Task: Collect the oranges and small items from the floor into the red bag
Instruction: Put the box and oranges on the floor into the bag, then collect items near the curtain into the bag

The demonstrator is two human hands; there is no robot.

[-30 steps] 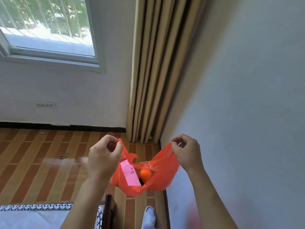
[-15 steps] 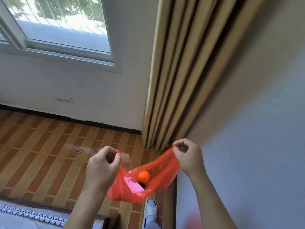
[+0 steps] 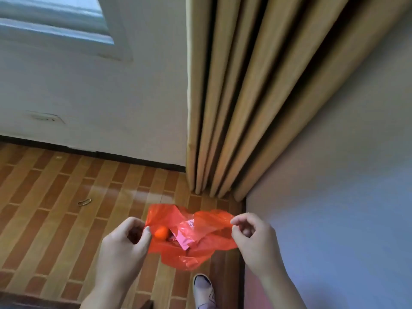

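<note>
Both hands, left hand (image 3: 124, 244) and right hand (image 3: 254, 239), pinch the red bag (image 3: 200, 246) open between their fingers, with an orange (image 3: 162, 232) inside, so next comes the small item (image 3: 84, 202) far past the left fingers.

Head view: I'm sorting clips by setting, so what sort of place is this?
Probably a room in a home, near a corner: a window with long tan curtains beside it, a wood-pattern floor with a dark skirting board, and a wall socket.

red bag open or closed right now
Open: the left hand and right hand pinch the red bag apart, exposing an orange and pink packet.
</note>
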